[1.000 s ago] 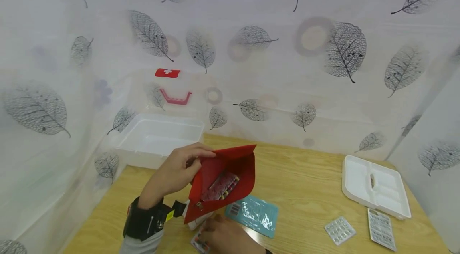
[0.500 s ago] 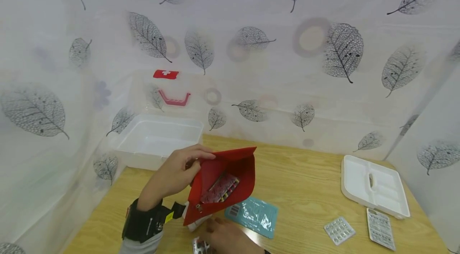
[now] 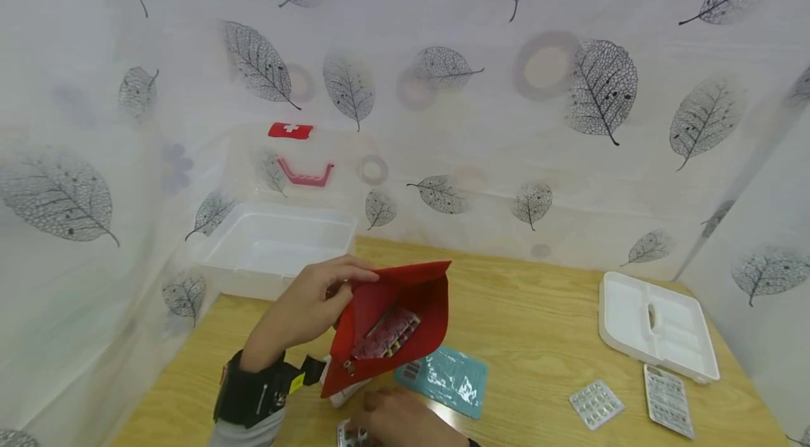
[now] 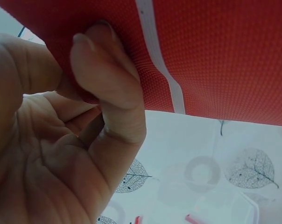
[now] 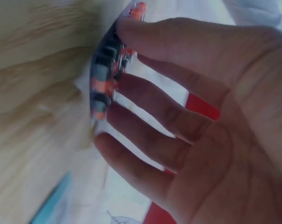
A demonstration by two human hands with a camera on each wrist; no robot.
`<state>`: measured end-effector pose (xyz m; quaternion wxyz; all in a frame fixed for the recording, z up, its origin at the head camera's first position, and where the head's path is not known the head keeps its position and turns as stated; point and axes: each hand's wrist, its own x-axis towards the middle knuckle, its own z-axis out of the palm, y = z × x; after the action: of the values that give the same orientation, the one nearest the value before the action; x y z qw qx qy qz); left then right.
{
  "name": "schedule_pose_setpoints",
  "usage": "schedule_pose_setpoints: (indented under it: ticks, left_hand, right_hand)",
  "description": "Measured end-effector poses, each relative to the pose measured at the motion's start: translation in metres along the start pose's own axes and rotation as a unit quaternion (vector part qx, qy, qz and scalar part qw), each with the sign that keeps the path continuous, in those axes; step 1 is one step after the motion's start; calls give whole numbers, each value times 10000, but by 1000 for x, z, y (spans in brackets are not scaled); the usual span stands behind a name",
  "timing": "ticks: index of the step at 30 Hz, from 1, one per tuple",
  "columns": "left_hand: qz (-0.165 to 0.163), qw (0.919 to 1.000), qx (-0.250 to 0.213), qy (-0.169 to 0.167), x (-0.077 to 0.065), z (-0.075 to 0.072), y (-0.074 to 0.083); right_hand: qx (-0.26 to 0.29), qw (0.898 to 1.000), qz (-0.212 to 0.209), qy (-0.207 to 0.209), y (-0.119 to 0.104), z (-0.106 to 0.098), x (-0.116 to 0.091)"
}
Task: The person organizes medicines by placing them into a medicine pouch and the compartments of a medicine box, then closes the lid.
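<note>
My left hand (image 3: 310,303) grips the upper left edge of a red zip pouch (image 3: 430,320), its mouth gaping toward me. Inside the pouch lies a blister pack (image 3: 387,333) with yellow and dark capsules along its edge. In the left wrist view my curled fingers (image 4: 108,84) pinch the red fabric near a white stripe. Below the pouch, my right hand (image 3: 401,419) pinches another blister pack (image 5: 103,77) of orange-and-black capsules between thumb and fingers, tilted on edge over the wood. A white item (image 3: 342,394) sits partly hidden beneath the pouch.
A teal packet (image 3: 452,380) lies right of the pouch. Farther right are two silver blister packs, one square (image 3: 596,405) and one longer (image 3: 669,401), beside a white divided tray (image 3: 686,338). At back left stands an open white first-aid box (image 3: 218,282) against the leaf-print curtain.
My right hand has shifted slightly with the capsule blister pack, whose angle has changed from slanted to more upright. My left hand keeps holding the pouch in nearly the same place.
</note>
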<state>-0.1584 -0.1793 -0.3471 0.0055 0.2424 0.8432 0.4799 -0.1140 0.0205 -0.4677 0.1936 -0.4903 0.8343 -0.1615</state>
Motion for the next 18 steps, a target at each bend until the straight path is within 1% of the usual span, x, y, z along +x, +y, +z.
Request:
schedule_pose_setpoints:
  ticks: [2, 5, 10, 14, 15, 16, 17, 18]
  left_hand:
    - [-2, 10000, 8, -2, 0, 0, 0]
    - [-13, 10000, 12, -44, 1, 0, 0]
    - [-21, 9999, 25, -109, 1, 0, 0]
    - [22, 9999, -6, -151, 1, 0, 0]
    - [41, 9999, 19, -152, 2, 0, 0]
    - [63, 9999, 38, -156, 2, 0, 0]
    - [88, 9998, 66, -160, 2, 0, 0]
    - [103, 9998, 91, -166, 2, 0, 0]
  right_hand:
    - [157, 9997, -202, 21, -3, -4, -3]
    - [536, 9974, -486, 68, -9, -11, -10]
    - [737, 9929, -895, 248, -17, -30, -26]
    - [816, 9900, -995, 572, -21, -48, -43]
    - [1108, 9880, -898, 593, -22, -53, -47]
    - [1218, 9864, -881, 660, -22, -57, -51]
    - [1527, 9823, -839, 693, -23, -62, -55]
    - [1597, 9805, -857, 764, -23, -66, -59]
